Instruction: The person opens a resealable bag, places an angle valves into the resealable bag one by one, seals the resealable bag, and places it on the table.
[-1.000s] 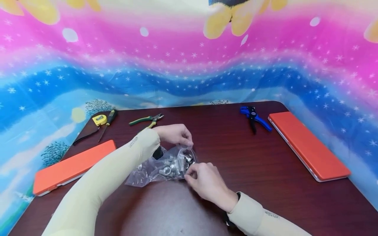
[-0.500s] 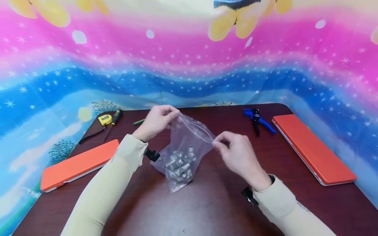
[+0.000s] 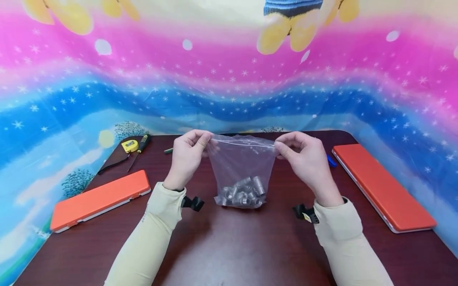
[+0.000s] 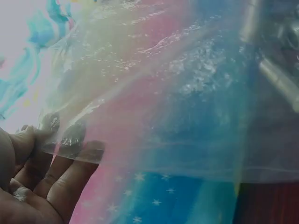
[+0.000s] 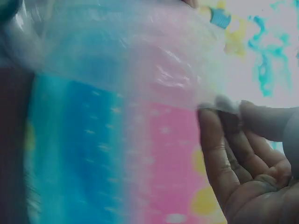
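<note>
A clear zip-top plastic bag (image 3: 243,163) hangs upright between my hands, its top edge stretched taut. Several grey metal pipe fittings (image 3: 245,192) lie gathered in its bottom, close to the table. At the bag's top left corner my left hand (image 3: 187,157) pinches the film between thumb and fingers. My right hand (image 3: 307,161) pinches the opposite top corner the same way. In the left wrist view, fingertips (image 4: 74,135) show through the film. The right wrist view has the thumb and fingers meeting on the bag's edge (image 5: 173,105).
Orange cases lie at left (image 3: 101,198) and right (image 3: 383,186) on the dark table (image 3: 229,254). A yellow tape measure (image 3: 129,146) and a screwdriver (image 3: 141,149) are at the back left. Behind my hands, a green handle (image 3: 168,151) and a blue tool (image 3: 331,161) are mostly hidden.
The bag, lying on the table a second ago, has been raised upright. Its top is now stretched level between my hands, which have moved apart, and the fittings have settled at the bottom.
</note>
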`<state>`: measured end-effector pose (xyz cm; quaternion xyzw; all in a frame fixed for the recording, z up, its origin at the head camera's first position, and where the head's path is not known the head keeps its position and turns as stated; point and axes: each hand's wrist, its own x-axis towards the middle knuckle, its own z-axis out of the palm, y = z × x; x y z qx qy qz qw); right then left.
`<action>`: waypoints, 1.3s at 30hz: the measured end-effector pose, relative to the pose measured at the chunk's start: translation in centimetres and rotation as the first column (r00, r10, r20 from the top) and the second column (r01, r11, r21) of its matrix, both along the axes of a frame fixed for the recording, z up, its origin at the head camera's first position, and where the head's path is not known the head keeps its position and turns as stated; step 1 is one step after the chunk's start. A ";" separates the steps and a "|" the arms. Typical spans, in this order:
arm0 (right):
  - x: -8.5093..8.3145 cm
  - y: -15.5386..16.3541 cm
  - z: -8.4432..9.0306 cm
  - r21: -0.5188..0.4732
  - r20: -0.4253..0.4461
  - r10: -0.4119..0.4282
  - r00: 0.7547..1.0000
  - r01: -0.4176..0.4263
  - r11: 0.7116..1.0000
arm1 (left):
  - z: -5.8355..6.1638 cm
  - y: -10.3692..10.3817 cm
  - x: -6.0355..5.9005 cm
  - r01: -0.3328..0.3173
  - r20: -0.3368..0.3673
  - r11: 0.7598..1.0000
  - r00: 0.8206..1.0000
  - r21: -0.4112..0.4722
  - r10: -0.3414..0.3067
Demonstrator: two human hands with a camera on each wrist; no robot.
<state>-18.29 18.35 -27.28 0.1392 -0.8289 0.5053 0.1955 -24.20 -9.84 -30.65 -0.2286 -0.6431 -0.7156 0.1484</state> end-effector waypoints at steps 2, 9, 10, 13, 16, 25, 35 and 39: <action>-1.1 0.2 -0.9 -0.101 0.071 0.049 0.996 -0.042 0.994 | -0.5 0.0 -0.2 0.006 0.016 1.000 1.000 0.000 -0.006; -2.7 0.2 -2.3 -0.198 0.133 0.048 0.990 -0.021 0.980 | -0.8 -0.1 -0.6 0.049 0.066 0.999 0.997 -0.019 -0.048; -2.7 0.3 -2.3 -0.198 0.129 0.043 0.991 -0.017 0.980 | -0.8 -0.1 -0.7 0.054 0.078 0.998 0.996 -0.023 -0.052; -2.7 0.5 -2.2 -0.162 0.123 0.024 0.992 -0.004 0.987 | -0.8 0.0 -1.0 0.053 0.095 0.998 0.994 -0.039 -0.049; -2.7 0.8 -2.2 -0.087 0.088 -0.029 0.996 0.036 0.996 | -0.8 0.1 -1.0 0.034 0.068 0.998 0.997 -0.054 -0.030; -2.7 0.5 -2.8 0.021 -0.234 -0.198 0.952 0.209 0.978 | -1.0 0.0 -0.4 -0.098 -0.055 0.981 0.994 -0.166 0.091; -2.1 0.0 -2.4 -0.003 -0.434 -0.241 0.868 0.266 0.964 | -0.9 0.6 0.5 -0.158 -0.189 0.968 0.974 -0.194 0.121; -2.1 0.2 -2.4 -0.016 -0.457 -0.245 0.855 0.268 0.963 | -1.0 1.1 0.6 -0.192 -0.260 0.963 0.956 -0.192 0.138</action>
